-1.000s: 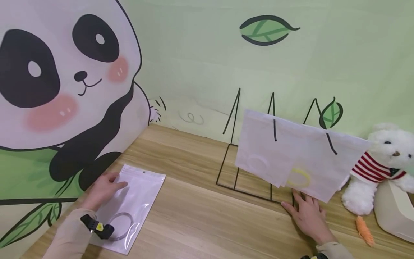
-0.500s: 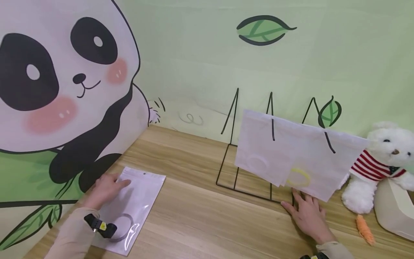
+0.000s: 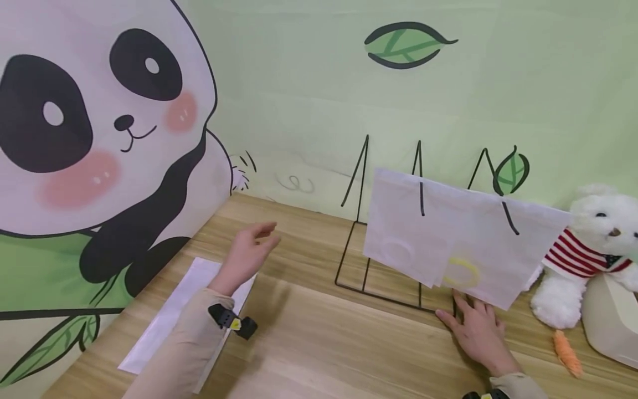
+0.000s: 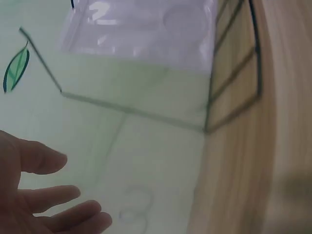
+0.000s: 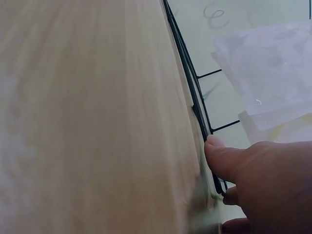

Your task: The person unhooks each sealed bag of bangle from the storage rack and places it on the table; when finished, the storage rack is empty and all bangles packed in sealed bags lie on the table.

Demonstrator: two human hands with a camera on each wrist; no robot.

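My left hand (image 3: 246,257) is in the air above the table, its fingers loosely extended and holding nothing. Below its forearm a white zip pouch (image 3: 174,310) lies flat on the table, partly covered by the sleeve. A black wire display rack (image 3: 379,296) with upright hooks stands at centre right. On its hooks hang white pouches; one pouch (image 3: 399,227) shows a pale ring, another pouch (image 3: 503,249) a yellow ring. My right hand (image 3: 480,335) holds the rack's front right corner, the thumb (image 5: 222,158) against the base wire and the other fingers partly hidden.
A white teddy bear (image 3: 558,302) in a striped shirt sits at the right beside a cream-coloured box (image 3: 605,327). An orange carrot-like piece (image 3: 568,354) lies in front of them. Printed walls with a panda (image 3: 124,122) stand at the left and back.
My left hand has lifted off the flat pouch and moved right and away from me towards the rack. The right hand stays at the rack's corner.
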